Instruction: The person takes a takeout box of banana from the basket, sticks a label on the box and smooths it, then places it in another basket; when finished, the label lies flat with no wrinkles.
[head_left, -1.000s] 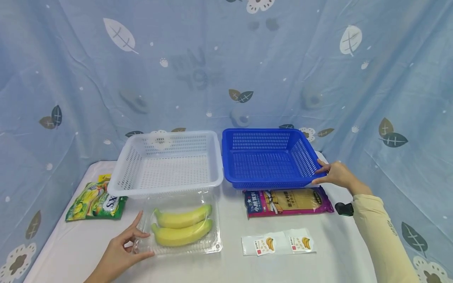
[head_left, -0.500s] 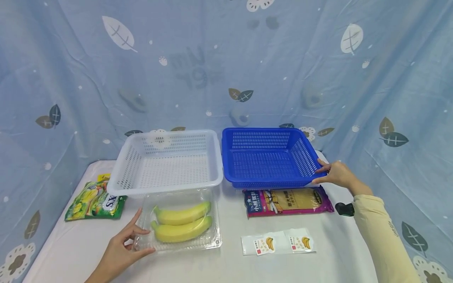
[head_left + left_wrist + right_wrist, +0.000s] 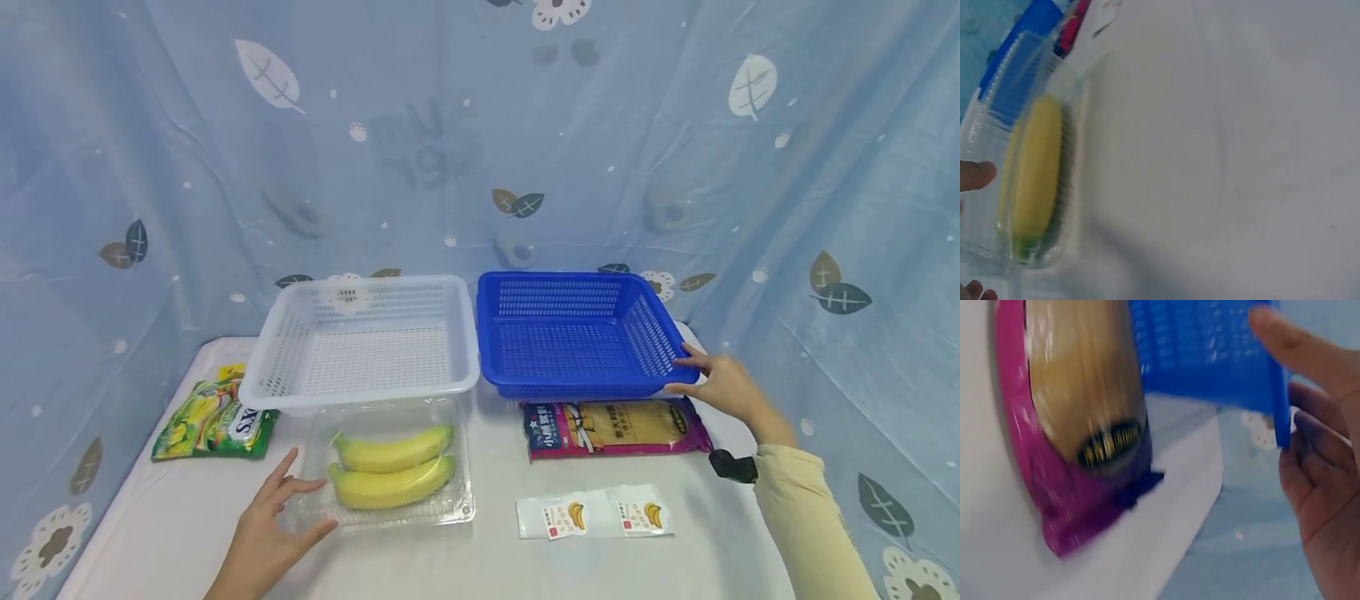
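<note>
"What is gripped?"
"By the right grip [image 3: 723, 383], the blue basket [image 3: 573, 385] is pinched."
"And the left grip [image 3: 272, 527]?"
"It is held spread; just rightward, bananas [image 3: 393, 483] are enclosed in a clear clamshell [image 3: 459, 492]."

Bananas [image 3: 393, 485] lie in a box [image 3: 467, 492] before the left basket [image 3: 378, 362], noodles [image 3: 633, 423] before the right basket [image 3: 555, 350].

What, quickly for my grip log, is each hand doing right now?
Left hand: open, spread at the left edge of the clear plastic banana container; contact cannot be told.
Right hand: closed, holding the blue perforated basket at its right side.
</note>
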Demonstrator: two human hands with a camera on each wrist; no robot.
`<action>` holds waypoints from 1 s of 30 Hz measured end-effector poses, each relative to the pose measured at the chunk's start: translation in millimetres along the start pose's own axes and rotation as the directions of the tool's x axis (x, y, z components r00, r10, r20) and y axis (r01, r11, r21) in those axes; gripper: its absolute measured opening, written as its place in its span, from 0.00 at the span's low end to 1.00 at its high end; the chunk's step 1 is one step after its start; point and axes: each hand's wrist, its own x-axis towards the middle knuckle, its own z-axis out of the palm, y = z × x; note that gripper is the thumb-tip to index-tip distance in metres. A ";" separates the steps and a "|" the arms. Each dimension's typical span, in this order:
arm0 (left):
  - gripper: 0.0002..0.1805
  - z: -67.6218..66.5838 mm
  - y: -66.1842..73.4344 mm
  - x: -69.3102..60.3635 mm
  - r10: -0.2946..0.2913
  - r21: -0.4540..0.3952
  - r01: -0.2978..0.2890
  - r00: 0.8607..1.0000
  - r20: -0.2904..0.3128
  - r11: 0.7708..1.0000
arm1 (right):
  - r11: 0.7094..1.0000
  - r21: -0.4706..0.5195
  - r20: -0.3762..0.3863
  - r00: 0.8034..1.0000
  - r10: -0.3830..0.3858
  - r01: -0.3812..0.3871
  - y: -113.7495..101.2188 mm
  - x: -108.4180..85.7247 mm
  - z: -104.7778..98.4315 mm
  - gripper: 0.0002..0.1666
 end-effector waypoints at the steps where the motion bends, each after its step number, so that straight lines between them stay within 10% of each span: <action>1: 0.28 -0.1 1.1 0.2 0.002 -0.006 -0.002 1.000 0.014 1.000 | 1.000 0.011 -0.017 1.000 -0.006 0.007 -1.0 -4.2 1.7 0.36; 7: 0.27 5.2 6.9 -1.7 0.111 -0.031 -0.113 0.992 -0.052 0.993 | 0.980 0.196 -0.157 0.986 0.055 -0.024 -7.9 -34.4 10.8 0.32; 12: 0.27 14.9 20.4 -1.6 0.271 -0.066 -0.291 0.938 -0.214 0.955 | 0.925 0.363 -0.200 0.959 0.200 -0.117 -19.8 -60.7 24.7 0.32; 17: 0.26 34.6 44.6 2.5 0.443 -0.215 -0.501 0.856 -0.266 0.839 | 0.738 0.669 -0.139 0.960 0.242 -0.089 -36.1 -83.8 47.4 0.27; 20: 0.25 51.1 60.6 2.3 0.486 -0.359 -0.544 0.839 -0.243 0.759 | 0.612 0.790 -0.108 0.973 0.206 -0.042 -46.1 -94.6 63.7 0.23; 26: 0.17 78.7 89.5 0.3 0.477 -0.565 -0.455 0.871 -0.119 0.688 | 0.528 0.845 0.010 0.990 0.143 -0.085 -60.1 -109.0 90.8 0.24; 30: 0.13 97.4 106.1 -1.8 0.441 -0.642 -0.341 0.897 -0.004 0.687 | 0.499 0.861 0.061 0.995 0.084 -0.095 -64.3 -114.0 104.2 0.25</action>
